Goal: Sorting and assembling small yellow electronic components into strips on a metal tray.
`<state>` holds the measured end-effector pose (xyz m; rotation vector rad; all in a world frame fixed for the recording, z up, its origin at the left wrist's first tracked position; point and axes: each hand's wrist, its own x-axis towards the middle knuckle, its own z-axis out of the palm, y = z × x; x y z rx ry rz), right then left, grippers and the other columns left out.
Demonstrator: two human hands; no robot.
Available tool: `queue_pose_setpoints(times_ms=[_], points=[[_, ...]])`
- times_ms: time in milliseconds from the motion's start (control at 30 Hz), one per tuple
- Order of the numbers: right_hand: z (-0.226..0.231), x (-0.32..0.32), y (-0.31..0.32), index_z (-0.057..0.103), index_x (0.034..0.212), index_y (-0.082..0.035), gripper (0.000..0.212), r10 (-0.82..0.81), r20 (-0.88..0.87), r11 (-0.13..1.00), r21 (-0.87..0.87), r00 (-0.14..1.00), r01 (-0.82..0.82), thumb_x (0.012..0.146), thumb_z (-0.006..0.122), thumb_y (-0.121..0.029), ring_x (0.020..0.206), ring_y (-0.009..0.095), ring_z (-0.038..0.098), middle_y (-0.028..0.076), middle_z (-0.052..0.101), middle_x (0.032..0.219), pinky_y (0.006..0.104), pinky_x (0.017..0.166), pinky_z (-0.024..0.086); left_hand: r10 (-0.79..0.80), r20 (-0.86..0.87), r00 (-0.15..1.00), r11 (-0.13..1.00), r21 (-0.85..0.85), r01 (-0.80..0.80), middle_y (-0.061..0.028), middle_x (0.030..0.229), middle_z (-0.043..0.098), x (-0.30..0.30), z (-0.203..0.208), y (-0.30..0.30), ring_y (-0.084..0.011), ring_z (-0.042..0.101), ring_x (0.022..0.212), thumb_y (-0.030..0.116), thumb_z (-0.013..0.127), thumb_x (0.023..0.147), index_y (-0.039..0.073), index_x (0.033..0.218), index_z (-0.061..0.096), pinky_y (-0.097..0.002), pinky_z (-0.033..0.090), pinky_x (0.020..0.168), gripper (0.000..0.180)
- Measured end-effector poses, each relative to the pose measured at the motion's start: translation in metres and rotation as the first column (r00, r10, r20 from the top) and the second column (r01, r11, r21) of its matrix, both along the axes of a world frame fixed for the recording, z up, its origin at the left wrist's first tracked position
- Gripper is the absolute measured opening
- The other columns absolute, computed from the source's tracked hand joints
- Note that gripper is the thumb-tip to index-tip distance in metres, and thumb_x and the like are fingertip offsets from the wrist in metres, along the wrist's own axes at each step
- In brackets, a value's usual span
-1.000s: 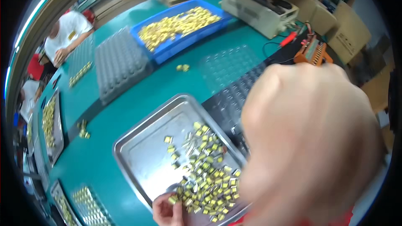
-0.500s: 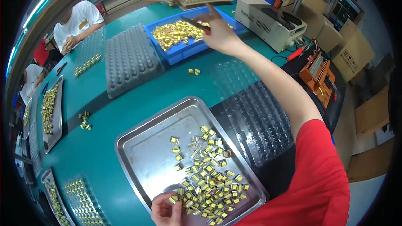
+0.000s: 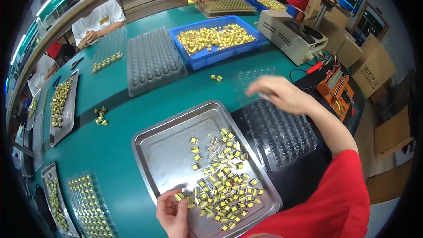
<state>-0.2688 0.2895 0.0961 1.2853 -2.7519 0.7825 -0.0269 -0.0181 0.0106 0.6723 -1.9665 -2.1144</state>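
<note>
A metal tray (image 3: 154,150) lies in front of me with many small yellow-taped transformers (image 3: 224,185) heaped toward its near right side. At the tray's near left edge, my left hand (image 3: 172,213) pinches one small transformer (image 3: 178,196) between thumb and fingers, beside the heap. My right hand (image 3: 284,94) hovers over the clear plastic blister trays (image 3: 282,136), right of the metal tray. Its fingers are curled, and something small and pale shows under them. I cannot make out what it is.
Beyond stand a blue bin (image 3: 198,61) of yellow parts, a grey blister tray (image 3: 154,61) and a beige instrument box (image 3: 291,33). An orange tool holder (image 3: 335,88) sits right. Further part trays (image 3: 66,110) line the left; two people work across the green table.
My right hand has come back from above the blue bin to the blister trays. The dark, red-handled tool seen with it no longer shows. The left hand keeps its pinch; the view has shifted.
</note>
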Motion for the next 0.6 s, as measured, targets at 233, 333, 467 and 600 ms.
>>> queue_pose_setpoints(times_ms=[233,333,467,600], points=[[-0.026,0.143,0.042,0.071,0.101,-0.005,0.031,-0.081,0.335,0.953,-0.251,0.939,0.172,0.077,0.054,0.005,0.095,0.018,0.064,0.006,0.071,0.103,0.0298,0.082,0.050,-0.168,-0.154,0.974,0.986,-0.017,0.168,-0.0068,0.107,0.066,0.004,-0.015,-0.004,-0.0060,0.055,0.078,-0.013,0.062,0.083,-0.001,0.113,0.059,-0.0200,0.047,0.073,0.033],[-0.041,0.184,0.023,0.069,0.108,-0.004,0.040,0.070,0.502,0.915,-0.376,0.862,0.144,0.076,0.048,0.004,0.107,0.021,0.062,0.008,0.070,0.112,0.0333,0.097,0.045,-0.260,-0.181,0.948,0.953,-0.205,0.222,-0.0075,0.105,0.066,0.006,-0.010,0.007,-0.0071,0.058,0.082,-0.011,0.063,0.083,-0.002,0.112,0.061,-0.0219,0.049,0.077,0.031],[-0.047,0.212,-0.022,0.061,0.118,-0.002,0.043,0.146,0.505,0.918,-0.389,0.851,0.073,0.079,0.045,0.007,0.115,0.026,0.060,0.013,0.064,0.115,0.0366,0.101,0.044,-0.287,-0.198,0.937,0.925,-0.311,0.218,-0.0062,0.097,0.066,0.010,-0.018,0.011,-0.0084,0.057,0.078,-0.006,0.065,0.084,-0.001,0.111,0.062,-0.0237,0.049,0.074,0.028],[-0.034,0.210,-0.059,0.059,0.117,-0.004,0.036,0.217,0.083,0.907,-0.385,0.973,-0.169,0.082,0.056,0.001,0.107,0.026,0.060,0.010,0.063,0.113,0.0410,0.093,0.047,-0.329,-0.218,0.919,0.866,-0.457,0.202,-0.0054,0.089,0.063,0.014,-0.023,0.014,-0.0100,0.057,0.073,-0.004,0.071,0.080,-0.001,0.105,0.063,-0.0246,0.048,0.068,0.026]])
